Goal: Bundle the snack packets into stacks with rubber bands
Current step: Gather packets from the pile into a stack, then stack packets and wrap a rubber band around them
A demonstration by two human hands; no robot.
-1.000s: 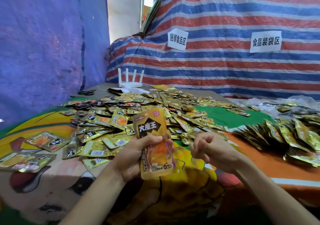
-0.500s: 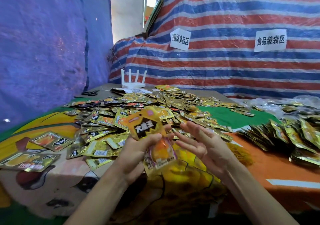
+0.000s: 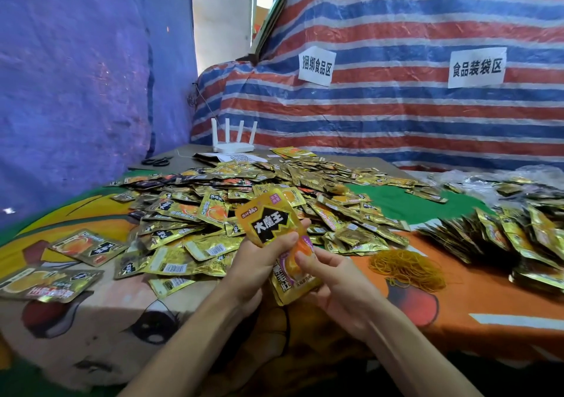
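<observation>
Right hand (image 3: pixel 341 283) now grips near-upright packet (image 3: pixel 270 225).

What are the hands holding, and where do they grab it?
They hold snack packets: the left hand grips the middle, the right hand pinches the lower half.

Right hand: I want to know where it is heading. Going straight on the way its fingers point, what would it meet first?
The right hand points up and left, straight into the held packets, which its thumb seems to touch; the left hand grips them just beyond.
</observation>
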